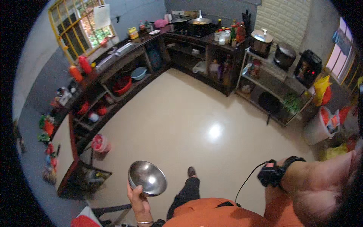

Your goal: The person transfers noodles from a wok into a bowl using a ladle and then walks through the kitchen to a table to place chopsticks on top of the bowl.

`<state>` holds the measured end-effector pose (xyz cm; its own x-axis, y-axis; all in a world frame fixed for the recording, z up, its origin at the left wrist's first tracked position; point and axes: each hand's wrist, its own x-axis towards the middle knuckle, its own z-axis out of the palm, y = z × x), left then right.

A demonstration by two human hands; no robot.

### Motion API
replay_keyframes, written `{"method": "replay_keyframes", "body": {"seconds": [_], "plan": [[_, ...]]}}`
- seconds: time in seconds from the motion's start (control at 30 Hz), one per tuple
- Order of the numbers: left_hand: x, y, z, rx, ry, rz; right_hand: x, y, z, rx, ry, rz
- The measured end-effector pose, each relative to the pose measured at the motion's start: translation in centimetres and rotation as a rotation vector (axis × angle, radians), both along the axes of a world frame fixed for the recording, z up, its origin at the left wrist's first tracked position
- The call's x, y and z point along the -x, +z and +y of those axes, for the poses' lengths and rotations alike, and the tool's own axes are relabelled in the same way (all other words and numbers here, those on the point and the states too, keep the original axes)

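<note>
My left hand (pixel 139 200) grips a shiny stainless steel bowl (pixel 149 177) by its rim, thumb lying on the inner side. The bowl is tilted, its inside facing up towards me, and nothing shows in it. A metal bangle circles the left wrist. On the right, my forearm is bent in front of my orange shirt (pixel 210 212). A black strapped device (pixel 270 173) with a cable sits at that wrist and hides most of my right hand (pixel 271 193), so its fingers cannot be made out.
Along the left wall runs a dark counter with a sink (pixel 126 48). A pan (pixel 200 22) stands on the far stove. Pots top a metal rack (pixel 272 85) on the right, near a white bin (pixel 316 130). A pink bucket (pixel 100 143) and a table (pixel 65 153) stand left.
</note>
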<state>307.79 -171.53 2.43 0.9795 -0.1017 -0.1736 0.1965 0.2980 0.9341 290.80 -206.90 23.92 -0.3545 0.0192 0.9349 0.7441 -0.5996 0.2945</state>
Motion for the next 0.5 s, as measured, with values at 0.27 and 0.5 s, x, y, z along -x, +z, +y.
{"method": "replay_keyframes", "body": {"seconds": [0.27,0.5], "plan": [[-17.3,5.4,-15.2,-0.041,-0.206,-0.159,-14.3,3.7,-9.0,-0.016,-0.144,-0.133],[-30.9,6.8,-28.5,0.136,-0.275,-0.137,-28.1,3.3,-20.0,-0.044,-0.082,-0.206]]}}
